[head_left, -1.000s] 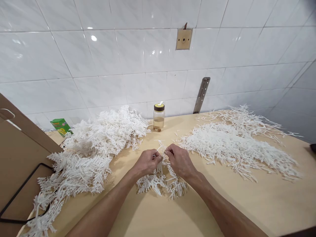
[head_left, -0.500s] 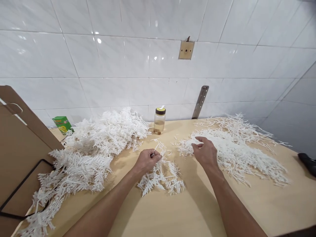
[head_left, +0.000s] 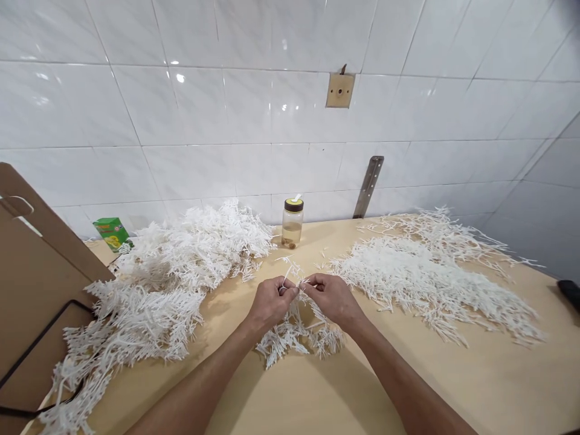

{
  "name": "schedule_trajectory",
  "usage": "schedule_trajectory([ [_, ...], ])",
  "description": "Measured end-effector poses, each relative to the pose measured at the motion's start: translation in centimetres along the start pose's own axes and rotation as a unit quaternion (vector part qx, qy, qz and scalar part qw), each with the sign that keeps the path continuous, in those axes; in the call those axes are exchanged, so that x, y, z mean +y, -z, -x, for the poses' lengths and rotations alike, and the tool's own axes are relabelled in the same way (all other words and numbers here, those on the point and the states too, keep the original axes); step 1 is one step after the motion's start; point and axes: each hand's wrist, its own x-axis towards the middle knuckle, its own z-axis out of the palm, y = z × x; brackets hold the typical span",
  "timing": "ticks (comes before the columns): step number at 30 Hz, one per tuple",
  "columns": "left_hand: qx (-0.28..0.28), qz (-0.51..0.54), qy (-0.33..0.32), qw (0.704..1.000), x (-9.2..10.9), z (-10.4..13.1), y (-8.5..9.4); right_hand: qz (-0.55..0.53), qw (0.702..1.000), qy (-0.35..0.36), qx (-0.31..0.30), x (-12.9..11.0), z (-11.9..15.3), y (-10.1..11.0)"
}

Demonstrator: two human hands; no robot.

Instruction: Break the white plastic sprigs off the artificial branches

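Tan table (head_left: 453, 386) | left white heap (head_left: 194, 251) | right white heap (head_left: 430, 281) | middle bunch (head_left: 281, 342) | bottle (head_left: 292, 228)

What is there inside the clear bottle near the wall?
The bottle holds pale yellowish liquid with brown lumps at the bottom. Its lid covers the mouth, so the very top cannot be seen.

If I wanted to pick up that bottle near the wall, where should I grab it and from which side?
Best, I'd judge, around the bottle just below its dark lid, coming from the front right. It stands upright and looks round, the left white pile sits close on its left, and the tiled wall rises behind.
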Motion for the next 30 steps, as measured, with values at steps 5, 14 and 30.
schedule_trajectory([
  [5,0.038,-0.027,-0.012,0.999,0.2,0.2,-0.3,-0.005,1.000,-0.021,0.016,0.0,0.1,-0.8],
  [14,0.029,-0.055,0.000,0.998,0.2,0.3,-1.0,0.063,0.997,-0.025,0.036,0.0,0.5,-1.6],
  [30,-0.012,0.065,0.027,0.997,-0.3,0.2,-0.4,0.158,0.953,-0.129,0.222,3.5,-1.6,5.5],
])
